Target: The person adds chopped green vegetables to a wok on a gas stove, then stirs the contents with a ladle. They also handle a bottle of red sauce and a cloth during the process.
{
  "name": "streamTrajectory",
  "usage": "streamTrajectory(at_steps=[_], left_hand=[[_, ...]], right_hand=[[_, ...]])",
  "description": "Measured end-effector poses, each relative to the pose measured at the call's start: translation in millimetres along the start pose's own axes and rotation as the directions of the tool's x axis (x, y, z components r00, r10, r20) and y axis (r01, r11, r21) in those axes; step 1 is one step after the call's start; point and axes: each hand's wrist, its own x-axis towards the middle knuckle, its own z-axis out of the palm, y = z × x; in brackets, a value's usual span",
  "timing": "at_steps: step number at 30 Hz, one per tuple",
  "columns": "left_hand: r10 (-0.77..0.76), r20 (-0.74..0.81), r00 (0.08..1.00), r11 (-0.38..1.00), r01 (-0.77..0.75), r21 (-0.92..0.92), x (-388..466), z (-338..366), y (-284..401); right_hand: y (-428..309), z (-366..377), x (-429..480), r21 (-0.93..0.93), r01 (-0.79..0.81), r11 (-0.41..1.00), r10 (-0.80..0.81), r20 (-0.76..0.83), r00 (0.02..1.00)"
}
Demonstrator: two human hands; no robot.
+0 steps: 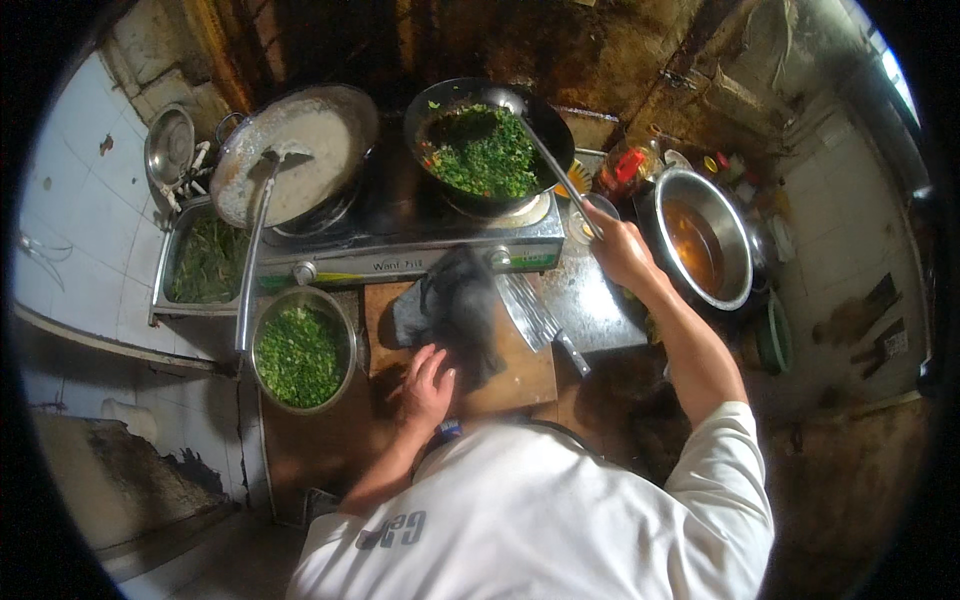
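Note:
My right hand point(624, 244) grips the long metal handle of a cooking ladle point(553, 166). The ladle's head rests in a dark wok point(553, 135) on the right burner, among chopped greens point(487, 154) with small red bits. My left hand point(426, 386) is low over the near left part of a wooden cutting board point(525, 386), fingers apart and holding nothing. Just beyond its fingertips is a dark grey cloth point(450, 307), partly blurred. To the right of the cloth lies a cleaver point(536, 311), its black handle over the board's right edge.
A gas stove point(397, 259) carries a second wok point(352, 112) with whitish liquid and a spatula point(259, 247). At left are a bowl of chopped greens point(300, 356) and a metal tray point(157, 277) of leafy greens. A steel pot point(739, 259) with orange-brown liquid stands at right.

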Motion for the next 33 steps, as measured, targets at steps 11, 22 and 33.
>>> streamTrajectory(at_steps=[11,22,33], left_hand=[[-0.033,-0.092,0.995,0.999,0.037,0.036,-16,-6,-27],[0.007,-0.038,0.999,1.0,-0.007,0.0,6,-7,-4],[-0.049,-0.052,0.997,0.999,0.049,-0.002,-3,-11,-13]], right_hand=[[-6,-98,-126,0.126,0.074,0.989,-0.099,0.21,0.973],[0,-6,-20,-0.042,0.093,0.995,-0.093,-0.013,0.996],[-13,-7,-29,0.124,0.077,0.989,-0.08,0.026,0.996]])
